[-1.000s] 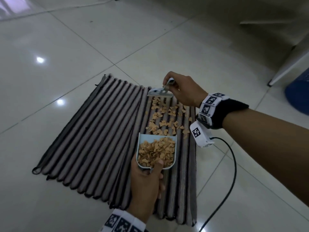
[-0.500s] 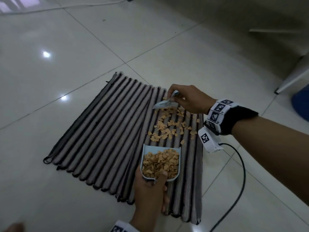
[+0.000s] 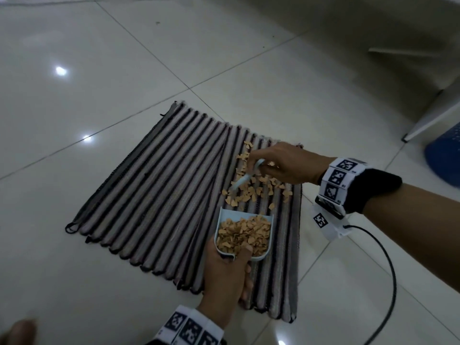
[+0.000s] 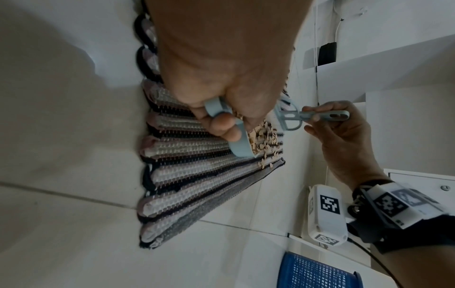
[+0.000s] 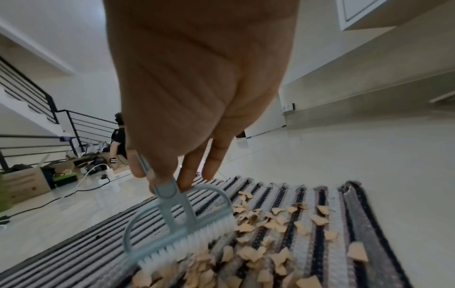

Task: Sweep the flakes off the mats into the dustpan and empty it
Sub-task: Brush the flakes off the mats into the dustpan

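Right hand (image 3: 286, 165) pinches the brush (image 5: 177, 224) handle, bristles among flakes (image 3: 251, 192) near the mat (image 3: 159, 195) edge. Left hand (image 3: 224, 282) grips the dustpan (image 3: 245, 235); its handle is hidden.

Blue basket (image 3: 445, 158) – white tiled floor (image 3: 99, 70), black stair railing (image 5: 37, 93), cardboard box (image 5: 23, 183)

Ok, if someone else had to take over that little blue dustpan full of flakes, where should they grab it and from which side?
By the short handle at the dustpan's near, closed end, coming from the person's side, where the left hand grips it now. The far end is the open lip facing the loose flakes on the striped mat, and the tray is heaped, so hold it level, probably with a thumb on the back rim.
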